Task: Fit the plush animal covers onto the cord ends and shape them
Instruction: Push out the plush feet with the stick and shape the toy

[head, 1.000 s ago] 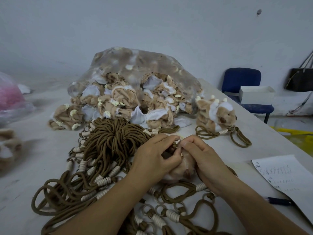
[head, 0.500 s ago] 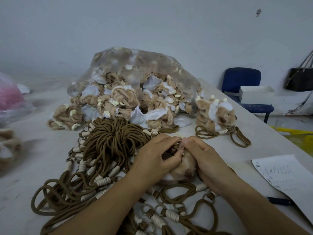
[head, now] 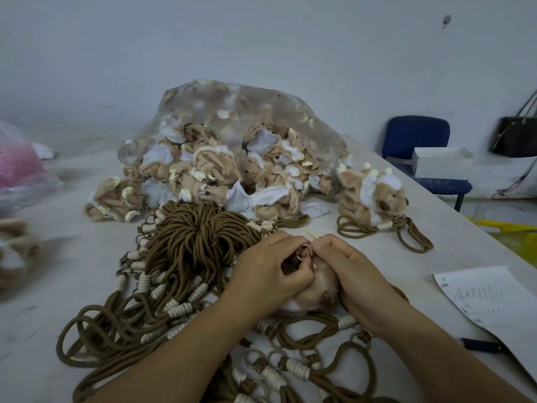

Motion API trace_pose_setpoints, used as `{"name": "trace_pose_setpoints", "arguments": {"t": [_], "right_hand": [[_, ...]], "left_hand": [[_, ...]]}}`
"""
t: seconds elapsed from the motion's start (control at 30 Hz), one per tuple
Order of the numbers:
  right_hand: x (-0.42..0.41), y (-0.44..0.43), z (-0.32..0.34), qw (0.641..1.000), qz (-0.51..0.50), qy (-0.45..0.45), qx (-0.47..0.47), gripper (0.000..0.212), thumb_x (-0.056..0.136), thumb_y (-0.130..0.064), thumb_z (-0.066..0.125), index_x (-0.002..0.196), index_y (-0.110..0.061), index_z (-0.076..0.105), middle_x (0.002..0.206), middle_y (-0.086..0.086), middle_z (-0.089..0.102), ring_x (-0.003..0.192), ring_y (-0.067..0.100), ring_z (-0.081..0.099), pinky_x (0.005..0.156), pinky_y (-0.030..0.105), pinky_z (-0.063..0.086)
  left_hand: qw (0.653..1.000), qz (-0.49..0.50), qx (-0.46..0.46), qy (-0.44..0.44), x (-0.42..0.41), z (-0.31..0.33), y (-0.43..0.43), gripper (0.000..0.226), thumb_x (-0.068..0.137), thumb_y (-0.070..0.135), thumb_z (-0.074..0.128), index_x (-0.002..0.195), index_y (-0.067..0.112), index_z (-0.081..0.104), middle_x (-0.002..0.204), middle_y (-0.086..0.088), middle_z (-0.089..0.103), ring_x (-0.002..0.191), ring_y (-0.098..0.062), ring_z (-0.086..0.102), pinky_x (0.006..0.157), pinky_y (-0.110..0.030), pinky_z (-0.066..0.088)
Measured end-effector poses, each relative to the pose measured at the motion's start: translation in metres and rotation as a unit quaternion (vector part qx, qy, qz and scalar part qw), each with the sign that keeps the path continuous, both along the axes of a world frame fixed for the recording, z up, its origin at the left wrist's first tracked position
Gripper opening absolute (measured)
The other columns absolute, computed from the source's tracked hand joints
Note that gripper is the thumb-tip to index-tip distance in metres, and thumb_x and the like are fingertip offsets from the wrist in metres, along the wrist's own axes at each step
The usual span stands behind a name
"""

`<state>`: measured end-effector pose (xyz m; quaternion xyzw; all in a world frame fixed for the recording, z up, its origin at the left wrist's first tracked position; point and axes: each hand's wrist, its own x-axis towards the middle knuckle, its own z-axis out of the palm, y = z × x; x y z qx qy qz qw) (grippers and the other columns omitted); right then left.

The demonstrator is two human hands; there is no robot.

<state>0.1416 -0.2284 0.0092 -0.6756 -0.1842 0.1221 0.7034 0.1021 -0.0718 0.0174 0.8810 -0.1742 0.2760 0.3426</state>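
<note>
— Where is the piece being worked on?

— Near the middle of the pale table (head: 52, 301), between both hands. The plush cover (head: 318, 289) is a rounded, fuzzy tan lump with a white patch low down and a darker brown spot.

— And the hands?

— The left hand (head: 270, 274) has its fingers curled. Its thumb and forefinger pinch a small metal ring (head: 307, 252) at the top of the cover. The right hand (head: 353, 274) wraps the cover's right side, fingers bent and clamped on the fur, with its fingertips at the ring too.

— The cord itself?

— A round brown cord (head: 313, 325) loops out from under the cover, bound with a coiled cream wrap. Left of the hands lies a thick bundle of cords (head: 197, 239), matte and ropey, domed in the middle. Their cream-wrapped, ringed ends fan outward.

— Behind that?

— A clear, crinkled plastic bag (head: 255, 106) spills limp, crumpled covers (head: 209, 170) of tan fleece and white cloth, with pale yellow bits. To the right of the bag sits one finished plush animal (head: 377, 193), plump and brown-nosed, with its cord coiled against it.

— Anything else?

— A handwritten paper sheet (head: 488, 303) lies at the right edge, with a dark pen (head: 479, 344) at its lower edge. Beyond the table, a blue padded chair (head: 415, 135) carries a white box (head: 441, 161), and a black bag (head: 520, 135) hangs by the wall.
</note>
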Motion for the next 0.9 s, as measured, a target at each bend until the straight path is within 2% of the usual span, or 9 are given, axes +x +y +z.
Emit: {"name": "trace_pose_setpoints", "arguments": {"t": [0.27,0.43,0.57,0.67,0.77,0.9], "right_hand": [[-0.0006,-0.0005,0.0009,1.000,0.004,-0.008,-0.005,0.028,0.084,-0.042,0.057,0.086,-0.016,0.066,0.085,0.015,0.063,0.079,0.026,0.057,0.075,0.043,0.046],[0.0047,-0.0055,0.0019,1.000,-0.006,-0.010,-0.003,0.017,0.076,-0.031,0.053,0.084,-0.023,0.066,0.091,0.006,0.067,0.090,0.023,0.060,0.083,0.042,0.048],[0.0020,-0.0090,0.0039,0.999,0.037,-0.014,-0.013,0.017,0.070,-0.023,0.051,0.082,-0.029,0.063,0.084,0.002,0.062,0.075,0.012,0.057,0.068,0.026,0.047],[0.0005,-0.0089,0.0052,0.994,0.023,-0.073,-0.074,0.009,0.080,-0.029,0.055,0.086,-0.034,0.060,0.069,-0.010,0.059,0.064,0.003,0.055,0.059,0.016,0.046],[-0.0004,-0.0090,0.0054,0.990,0.008,-0.113,-0.085,0.013,0.093,-0.021,0.059,0.088,-0.033,0.060,0.067,-0.015,0.058,0.062,0.001,0.054,0.058,0.013,0.046],[-0.0009,-0.0094,0.0072,0.987,0.005,-0.129,-0.097,0.014,0.093,-0.021,0.059,0.088,-0.035,0.061,0.066,-0.018,0.057,0.063,-0.001,0.052,0.058,0.012,0.045]], "left_hand": [[0.999,-0.016,-0.020,0.030,0.0019,-0.0016,0.0010,0.040,0.082,0.039,0.046,0.102,0.014,0.069,0.094,0.003,0.063,0.086,-0.014,0.059,0.075,-0.038,0.050],[0.997,-0.017,-0.060,0.041,0.0074,-0.0052,0.0046,0.024,0.086,0.027,0.055,0.100,0.013,0.069,0.093,0.004,0.065,0.089,-0.010,0.059,0.078,-0.035,0.049],[0.993,-0.013,-0.106,0.047,0.0091,-0.0061,0.0079,0.027,0.087,0.026,0.054,0.103,0.011,0.070,0.095,0.008,0.066,0.092,-0.005,0.058,0.079,-0.033,0.051],[0.993,-0.016,-0.104,0.051,0.0088,-0.0054,0.0083,0.029,0.088,0.027,0.053,0.107,0.013,0.070,0.097,0.008,0.066,0.094,-0.006,0.060,0.081,-0.034,0.053],[0.994,-0.022,-0.094,0.052,0.0082,-0.0039,0.0082,0.028,0.088,0.027,0.053,0.106,0.013,0.070,0.097,0.008,0.066,0.094,-0.006,0.060,0.082,-0.035,0.053],[0.996,-0.036,-0.066,0.043,0.0068,-0.0014,0.0091,0.021,0.090,0.022,0.053,0.099,0.010,0.068,0.090,0.008,0.062,0.087,-0.008,0.057,0.078,-0.035,0.051]]}}
